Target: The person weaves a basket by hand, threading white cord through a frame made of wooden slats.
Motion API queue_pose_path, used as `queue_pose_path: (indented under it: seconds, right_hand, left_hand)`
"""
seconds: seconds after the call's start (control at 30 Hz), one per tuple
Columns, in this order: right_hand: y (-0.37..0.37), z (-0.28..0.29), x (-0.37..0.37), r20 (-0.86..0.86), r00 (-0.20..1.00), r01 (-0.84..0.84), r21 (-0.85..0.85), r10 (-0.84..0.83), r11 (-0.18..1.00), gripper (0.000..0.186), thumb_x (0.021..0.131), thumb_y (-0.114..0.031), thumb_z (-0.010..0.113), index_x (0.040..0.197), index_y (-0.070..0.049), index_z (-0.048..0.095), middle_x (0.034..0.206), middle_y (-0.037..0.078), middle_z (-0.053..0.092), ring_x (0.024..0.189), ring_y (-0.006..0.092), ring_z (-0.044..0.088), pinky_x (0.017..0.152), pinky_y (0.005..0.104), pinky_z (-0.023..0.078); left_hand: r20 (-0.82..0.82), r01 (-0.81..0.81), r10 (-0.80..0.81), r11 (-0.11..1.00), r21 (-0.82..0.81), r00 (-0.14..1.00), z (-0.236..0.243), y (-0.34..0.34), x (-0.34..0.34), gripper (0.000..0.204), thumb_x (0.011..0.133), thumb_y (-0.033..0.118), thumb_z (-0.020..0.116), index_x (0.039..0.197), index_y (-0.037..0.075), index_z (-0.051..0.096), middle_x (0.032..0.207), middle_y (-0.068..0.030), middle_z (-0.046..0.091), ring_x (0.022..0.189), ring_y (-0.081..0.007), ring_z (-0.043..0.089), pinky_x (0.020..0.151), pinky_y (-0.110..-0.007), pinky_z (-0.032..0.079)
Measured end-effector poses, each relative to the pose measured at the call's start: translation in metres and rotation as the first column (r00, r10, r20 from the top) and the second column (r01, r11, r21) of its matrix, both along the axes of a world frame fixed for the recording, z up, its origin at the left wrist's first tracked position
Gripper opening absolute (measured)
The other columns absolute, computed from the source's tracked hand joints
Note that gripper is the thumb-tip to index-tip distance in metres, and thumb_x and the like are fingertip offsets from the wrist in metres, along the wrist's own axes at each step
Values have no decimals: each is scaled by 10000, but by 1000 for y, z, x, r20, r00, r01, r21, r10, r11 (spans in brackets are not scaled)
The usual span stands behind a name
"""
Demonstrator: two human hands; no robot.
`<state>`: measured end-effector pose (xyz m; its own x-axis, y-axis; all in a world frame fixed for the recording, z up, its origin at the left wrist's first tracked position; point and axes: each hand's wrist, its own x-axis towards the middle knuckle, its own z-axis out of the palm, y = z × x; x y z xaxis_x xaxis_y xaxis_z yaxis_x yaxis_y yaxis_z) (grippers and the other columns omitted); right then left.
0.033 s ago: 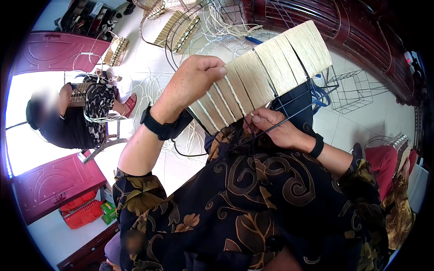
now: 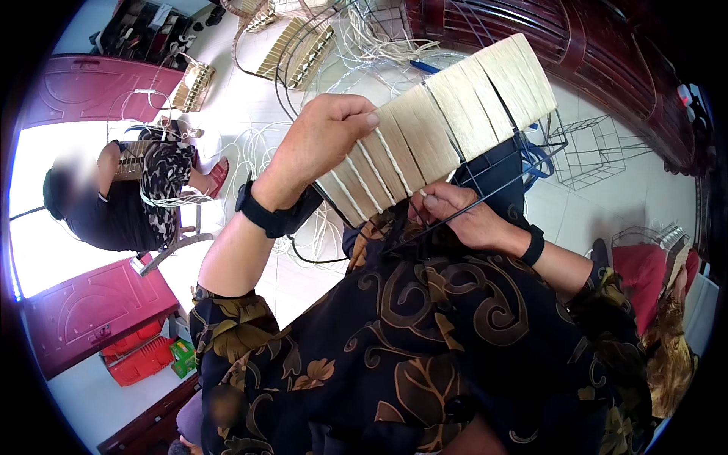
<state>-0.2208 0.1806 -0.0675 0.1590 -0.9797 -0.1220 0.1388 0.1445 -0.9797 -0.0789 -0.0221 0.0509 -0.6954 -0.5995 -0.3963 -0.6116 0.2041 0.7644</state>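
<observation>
My left hand [image 2: 318,144] grips the upper edge of a pale panel of flat wood-coloured strips [image 2: 478,95], laced with white cords [image 2: 390,167] on its left half and set on a black wire frame [image 2: 500,182]. Its thumb presses on the panel's face. At the panel's lower edge, my right hand [image 2: 455,216] is pinched on the end of a white cord among the frame's wires. Part of its fingers is hidden behind the wires.
A co-worker [image 2: 114,205] sits at left with a similar piece. Another person's red-clad leg [image 2: 637,280] shows at right. Loose cords [image 2: 250,144], part-made baskets [image 2: 193,87], a bare wire frame [image 2: 591,152] and dark red wooden furniture [image 2: 584,53] surround me. Red baskets [image 2: 140,356] lie lower left.
</observation>
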Motion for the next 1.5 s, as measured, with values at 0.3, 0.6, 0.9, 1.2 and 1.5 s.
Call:
queue_pose_path:
  seconds: [0.3, 0.6, 0.9, 1.2, 1.5]
  right_hand:
    - [27, 6, -11, -9, 1000, 16, 94, -16, 995, 221, 1091, -203, 483, 1116, -46, 636, 1033, 39, 678, 1018, 136, 623, 962, 299, 472]
    - [28, -3, -15, -46, 999, -6, -20, 6, 1000, 225, 1072, -208, 532, 1209, -86, 662, 1092, 41, 690, 1071, 166, 634, 984, 307, 486]
    - [20, 0, -19, -60, 998, -28, -47, 25, 999, 239, 1070, -245, 537, 1218, -110, 668, 1120, 45, 694, 1083, 181, 637, 996, 314, 483]
    - [15, 17, -24, -122, 990, -74, 1, 74, 997, 286, 1066, -197, 494, 1287, -97, 645, 1153, 96, 708, 1099, 241, 663, 1018, 346, 488]
    - [36, 77, -68, -404, 878, -245, 77, 255, 966, 403, 999, -256, 568, 1319, -14, 613, 1082, 165, 736, 996, 329, 721, 877, 377, 556]
  left_hand:
    - [-106, 17, -75, 886, -463, 992, -10, 18, 8, 202, 894, 140, 666, 1040, 0, 677, 820, -154, 660, 782, -330, 633, 734, -392, 501]
    - [-13, 245, -555, 389, -888, 831, 1, 55, 3, 301, 711, 23, 755, 1000, 33, 669, 1255, -211, 575, 1188, -434, 559, 976, -523, 441]
    - [-98, 231, -585, 461, -857, 805, -23, 67, 5, 266, 666, 46, 760, 905, 29, 645, 1196, -210, 560, 1128, -419, 558, 906, -519, 438]
    - [0, 175, -575, 250, -952, 818, -34, 75, 3, 289, 646, 220, 764, 903, 117, 681, 1179, -153, 576, 1142, -376, 553, 927, -506, 434]
    - [-250, 65, -475, 553, -831, 843, -35, 74, 11, 265, 640, 5, 780, 884, 82, 713, 1079, -120, 611, 1079, -350, 571, 872, -454, 458]
